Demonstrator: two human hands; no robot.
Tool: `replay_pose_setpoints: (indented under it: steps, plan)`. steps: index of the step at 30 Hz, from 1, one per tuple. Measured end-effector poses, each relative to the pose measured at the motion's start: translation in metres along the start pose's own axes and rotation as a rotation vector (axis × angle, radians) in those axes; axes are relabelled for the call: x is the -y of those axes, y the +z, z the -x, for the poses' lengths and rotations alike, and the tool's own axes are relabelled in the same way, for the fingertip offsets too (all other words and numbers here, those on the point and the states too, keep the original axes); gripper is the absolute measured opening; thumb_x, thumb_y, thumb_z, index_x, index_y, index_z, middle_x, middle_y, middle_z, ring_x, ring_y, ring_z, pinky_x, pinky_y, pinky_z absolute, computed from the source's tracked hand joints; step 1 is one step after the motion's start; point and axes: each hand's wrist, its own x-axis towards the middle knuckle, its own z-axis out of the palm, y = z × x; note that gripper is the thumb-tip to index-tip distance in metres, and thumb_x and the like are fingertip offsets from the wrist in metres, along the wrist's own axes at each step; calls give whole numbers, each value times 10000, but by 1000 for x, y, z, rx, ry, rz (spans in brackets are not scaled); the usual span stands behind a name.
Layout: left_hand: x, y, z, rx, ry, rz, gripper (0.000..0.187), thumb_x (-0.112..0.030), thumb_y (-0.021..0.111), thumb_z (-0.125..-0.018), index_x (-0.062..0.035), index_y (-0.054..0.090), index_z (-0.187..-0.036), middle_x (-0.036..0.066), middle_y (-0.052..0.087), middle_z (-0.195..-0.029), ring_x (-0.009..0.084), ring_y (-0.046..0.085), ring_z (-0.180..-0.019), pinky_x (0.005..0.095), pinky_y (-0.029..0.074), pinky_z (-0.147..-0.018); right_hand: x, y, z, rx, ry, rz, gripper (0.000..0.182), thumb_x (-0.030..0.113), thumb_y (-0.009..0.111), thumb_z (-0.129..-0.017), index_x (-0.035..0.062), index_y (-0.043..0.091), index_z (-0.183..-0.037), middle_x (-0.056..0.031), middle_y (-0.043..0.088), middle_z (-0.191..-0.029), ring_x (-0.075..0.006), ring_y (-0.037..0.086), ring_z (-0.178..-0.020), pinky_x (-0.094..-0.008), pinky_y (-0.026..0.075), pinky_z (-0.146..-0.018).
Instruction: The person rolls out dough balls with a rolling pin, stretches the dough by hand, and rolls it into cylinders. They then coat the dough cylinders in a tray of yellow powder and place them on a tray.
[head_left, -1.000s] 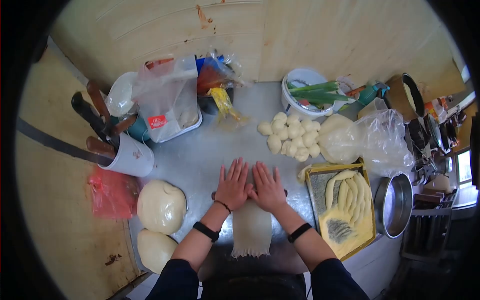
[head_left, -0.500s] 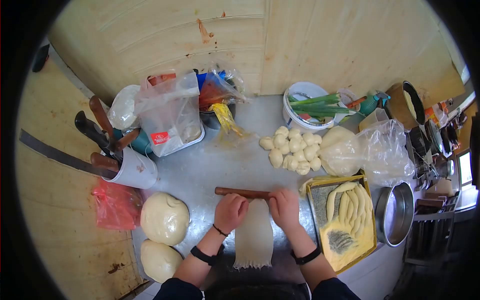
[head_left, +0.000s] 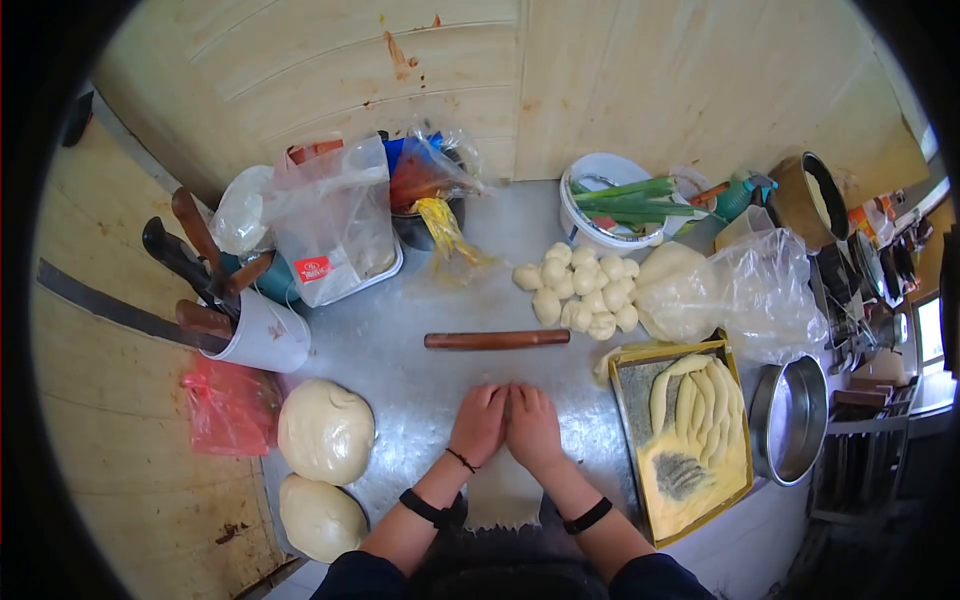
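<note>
My left hand (head_left: 479,424) and my right hand (head_left: 533,424) meet side by side over the far end of a flattened dough sheet (head_left: 503,495), fingers curled down and pressed together on it. The sheet's far end is hidden under them; its ragged near end hangs toward my body. Beyond my hands, a brown rolling pin (head_left: 497,341) lies crosswise on the metal table (head_left: 410,375), touched by neither hand.
Two large dough mounds (head_left: 326,432) lie at the left, beside a white knife bucket (head_left: 268,335). Small dough balls (head_left: 585,285) sit beyond the pin. A tray (head_left: 690,500) with dough strips and a round metal pan (head_left: 790,420) stand at the right.
The rolling pin has been let go and lies farther from me. My hands have come together from its two ends and now rest on the far end of the dough sheet.
</note>
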Motion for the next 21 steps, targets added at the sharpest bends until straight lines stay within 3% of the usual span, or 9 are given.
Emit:
replay_pose_setpoints:
  steps: [5, 7, 9, 11, 13, 15, 16, 18, 21]
  plan:
    - [5, -23, 25, 169, 18, 145, 381, -65, 638, -786, -6, 618, -1161, 169, 576, -1176, 372, 556, -1071, 435, 477, -915, 9, -9, 41, -15, -142, 104, 485, 121, 596, -825, -58, 540, -1273, -187, 558, -1213, -345, 546, -1112, -437, 452, -968]
    - [11, -36, 29, 255, 254, -16, 375, -106, 625, -816, -12, 625, -1178, 153, 570, -1228, 367, 552, -1119, 468, 466, -949, 0, -13, 45, -8, -186, 95, 501, 121, 615, -815, -51, 538, -1279, -199, 545, -1242, -360, 533, -1145, -453, 448, -973]
    - [7, -41, 20, 262, 172, 39, 426, -116, 618, -822, -3, 595, -1232, 169, 554, -1272, 375, 530, -1174, 481, 442, -993, -20, -15, 30, 160, 83, -295, 525, 151, 625, -827, -41, 524, -1306, -212, 527, -1299, -367, 509, -1210, -463, 410, -1041]
    - [6, -36, 5, 270, 89, 94, 479, -126, 610, -827, 6, 565, -1285, 184, 538, -1316, 382, 507, -1230, 494, 419, -1037, -16, -15, 2, 67, 88, -261, 569, 208, 622, -848, -35, 494, -1346, -219, 483, -1367, -370, 463, -1276, -492, 366, -1079]
    - [13, -13, -5, 93, 137, -14, 608, -201, 585, -847, 35, 456, -1392, 231, 463, -1423, 397, 427, -1344, 502, 333, -1130, -13, -8, -1, -27, 100, -224, 615, 264, 619, -869, -28, 463, -1387, -226, 440, -1434, -372, 417, -1342, -521, 322, -1117]
    - [16, -1, 11, 181, 134, -66, 653, -245, 574, -854, 49, 413, -1415, 244, 413, -1467, 404, 390, -1373, 504, 304, -1149, -18, 5, 5, 95, -62, 130, 726, 385, 580, -901, -19, 368, -1466, -224, 333, -1531, -360, 294, -1444, -585, 218, -1156]
    - [15, 1, 23, 269, 126, -122, 702, -288, 564, -862, 62, 371, -1439, 258, 363, -1510, 410, 353, -1403, 506, 275, -1168, -18, 2, 17, 97, -59, 130, 726, 385, 580, -901, -19, 368, -1466, -224, 333, -1531, -360, 294, -1444, -585, 218, -1156]
    - [0, -4, 62, 315, 135, -49, 718, -359, 531, -878, 63, 376, -1438, 250, 327, -1541, 397, 347, -1413, 525, 260, -1173, -12, -11, 59, 318, -105, 72, 807, 468, 543, -910, -12, 294, -1509, -211, 245, -1586, -344, 208, -1490, -615, 162, -1161]
    - [-36, -30, 98, 350, 104, -24, 711, -320, 589, -851, 54, 394, -1424, 241, 383, -1499, 383, 366, -1403, 528, 277, -1159, -2, -29, 109, 394, -135, 85, 802, 470, 559, -900, -4, 322, -1502, -205, 262, -1581, -338, 215, -1490, -603, 159, -1167]
